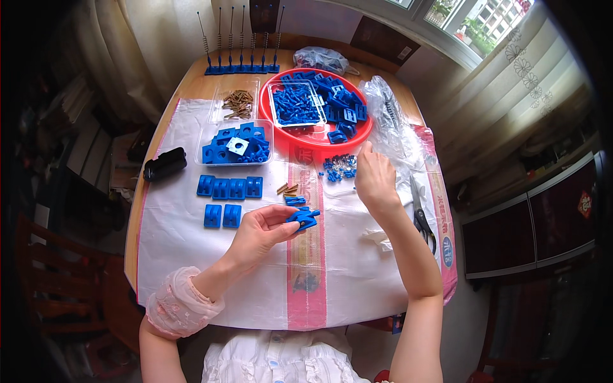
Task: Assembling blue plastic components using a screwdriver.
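Observation:
My left hand [258,231] pinches a blue plastic part [306,221] with a prong sticking out to the right, between thumb and fingers above the middle of the table. Just beyond it lie small blue pegs [294,200] and several brass-coloured pins [287,189]. Farther right, my right hand [377,179] is closed, its fingertips bunched at the right side of a shallow clear tray [335,191] of small blue and clear pieces [340,167]. Whatever those fingers may hold is hidden. Left of my left hand, blue blocks [221,187] sit in two rows.
A red basin [369,131] of blue parts stands at the back, with a clear box [269,150] of blue parts and brass pins [238,104] to its left. Black scissors [422,220] lie right of my forearm. A rack of springs [241,68] stands behind; a black case [165,165] lies left.

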`<state>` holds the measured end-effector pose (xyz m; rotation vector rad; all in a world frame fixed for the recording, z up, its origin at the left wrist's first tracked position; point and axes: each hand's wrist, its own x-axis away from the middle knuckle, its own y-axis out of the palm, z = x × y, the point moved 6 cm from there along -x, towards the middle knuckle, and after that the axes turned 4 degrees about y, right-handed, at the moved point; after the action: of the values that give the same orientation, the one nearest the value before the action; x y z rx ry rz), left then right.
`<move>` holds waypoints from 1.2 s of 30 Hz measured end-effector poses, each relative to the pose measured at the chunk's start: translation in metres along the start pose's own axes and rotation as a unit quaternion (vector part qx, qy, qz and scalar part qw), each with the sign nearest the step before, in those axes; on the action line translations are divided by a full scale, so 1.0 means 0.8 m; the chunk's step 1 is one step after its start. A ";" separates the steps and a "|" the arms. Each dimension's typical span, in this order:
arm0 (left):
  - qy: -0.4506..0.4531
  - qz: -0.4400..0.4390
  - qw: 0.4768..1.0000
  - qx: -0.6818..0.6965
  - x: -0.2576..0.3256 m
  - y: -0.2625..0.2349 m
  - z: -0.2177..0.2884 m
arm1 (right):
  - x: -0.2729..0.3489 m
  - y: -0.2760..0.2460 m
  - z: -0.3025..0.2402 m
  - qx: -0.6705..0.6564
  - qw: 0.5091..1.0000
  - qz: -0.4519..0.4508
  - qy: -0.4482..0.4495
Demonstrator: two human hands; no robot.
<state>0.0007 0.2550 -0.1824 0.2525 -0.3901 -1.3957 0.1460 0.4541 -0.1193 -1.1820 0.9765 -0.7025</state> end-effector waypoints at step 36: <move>0.069 0.130 0.988 0.050 -0.012 -0.037 0.008 | 0.171 -0.033 -0.005 -0.572 0.811 0.001 -0.119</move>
<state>-0.0300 0.2597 -0.1894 0.3654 -0.3658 -1.0972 0.2026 0.3267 -0.1282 -2.2434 1.1993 0.1556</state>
